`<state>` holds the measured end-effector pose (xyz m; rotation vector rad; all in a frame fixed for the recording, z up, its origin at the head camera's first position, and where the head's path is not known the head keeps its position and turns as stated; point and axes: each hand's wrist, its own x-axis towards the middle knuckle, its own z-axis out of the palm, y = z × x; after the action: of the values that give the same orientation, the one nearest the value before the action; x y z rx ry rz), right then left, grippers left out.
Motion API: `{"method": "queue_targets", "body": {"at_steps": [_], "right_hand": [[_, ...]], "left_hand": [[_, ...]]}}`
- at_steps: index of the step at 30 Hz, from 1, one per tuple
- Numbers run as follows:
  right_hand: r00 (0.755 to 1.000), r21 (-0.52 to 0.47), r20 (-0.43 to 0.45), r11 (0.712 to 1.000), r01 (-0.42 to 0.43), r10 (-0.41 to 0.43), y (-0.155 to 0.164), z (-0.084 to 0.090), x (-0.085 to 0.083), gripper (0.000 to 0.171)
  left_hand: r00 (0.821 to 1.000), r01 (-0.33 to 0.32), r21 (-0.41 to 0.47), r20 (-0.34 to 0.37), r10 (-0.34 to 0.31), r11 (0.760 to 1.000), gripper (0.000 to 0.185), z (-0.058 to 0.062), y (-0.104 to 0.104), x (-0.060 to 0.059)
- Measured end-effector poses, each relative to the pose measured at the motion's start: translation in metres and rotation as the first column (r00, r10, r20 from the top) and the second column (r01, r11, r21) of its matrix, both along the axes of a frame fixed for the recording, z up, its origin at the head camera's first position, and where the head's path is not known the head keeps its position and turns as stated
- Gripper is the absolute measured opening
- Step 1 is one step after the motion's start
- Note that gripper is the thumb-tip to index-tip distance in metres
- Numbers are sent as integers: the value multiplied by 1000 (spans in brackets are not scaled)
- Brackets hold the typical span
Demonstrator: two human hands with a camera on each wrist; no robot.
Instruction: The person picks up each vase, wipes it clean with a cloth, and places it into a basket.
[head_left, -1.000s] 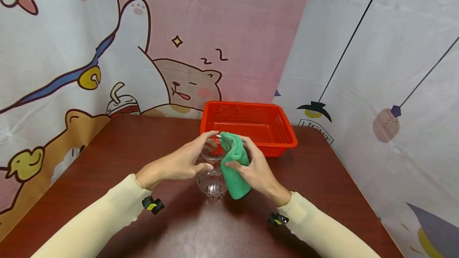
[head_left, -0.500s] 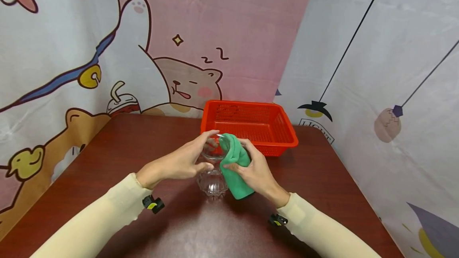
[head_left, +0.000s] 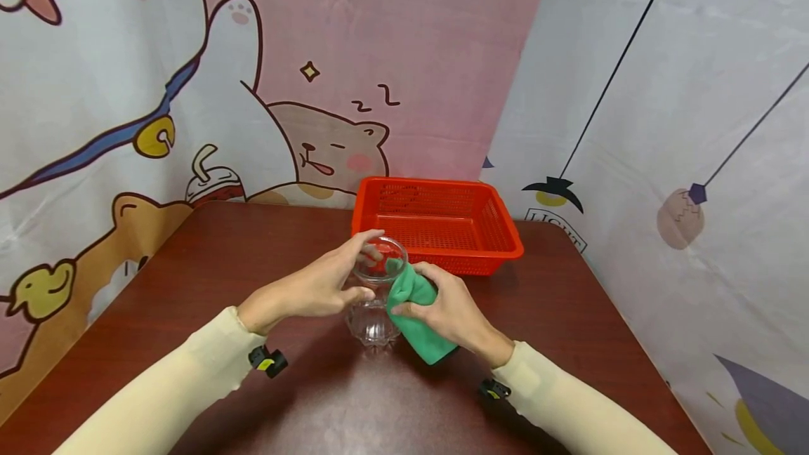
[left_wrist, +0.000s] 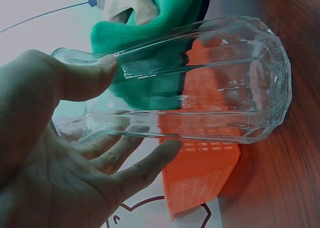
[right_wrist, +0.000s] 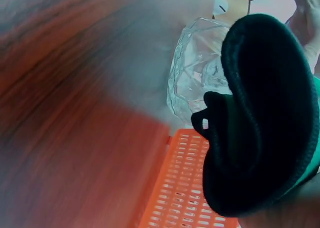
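Observation:
A clear glass vase [head_left: 373, 325] with a round mouth and faceted sides stands in front of the basket. My left hand [head_left: 319, 283] grips it near the neck; the left wrist view shows the thumb on one side of the glass [left_wrist: 240, 88] and fingers curved round the other. In my right hand [head_left: 451, 309] is a folded green cloth [head_left: 425, 332], pinched between thumb and fingers and held against the vase's right side. Part of the green shows through the glass. From the right wrist, the cloth's dark-edged end [right_wrist: 280, 83] hides much of the vase.
Behind the vase sits a red perforated plastic basket [head_left: 436, 255], close to the back of the brown wooden table [head_left: 265, 237]. A cartoon-printed fabric backdrop [head_left: 442, 55] encloses the table at the back and sides.
My right hand has slid down with the cloth, whose lower end swings to the right. More of the vase's rim shows now. The left hand keeps its place on the glass.

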<state>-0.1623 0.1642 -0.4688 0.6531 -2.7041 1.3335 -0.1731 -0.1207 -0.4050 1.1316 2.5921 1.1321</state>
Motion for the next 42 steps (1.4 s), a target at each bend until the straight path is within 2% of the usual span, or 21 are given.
{"method": "queue_targets", "body": {"at_steps": [17,34,42], "right_hand": [[999,163,-34,986,-22,27,4,-6,0,61],[996,273,-68,961,-41,62,6,-16,-2,52],[996,315,-65,949,-32,55,6,-18,-2,51]], "left_hand": [[1000,8,12,-2,-8,1000,99,-1,-1,0],[1000,5,8,-10,-5,1000,99,-1,-1,-1],[1000,-5,-3,12,5,1000,102,-1,0,-1]]}}
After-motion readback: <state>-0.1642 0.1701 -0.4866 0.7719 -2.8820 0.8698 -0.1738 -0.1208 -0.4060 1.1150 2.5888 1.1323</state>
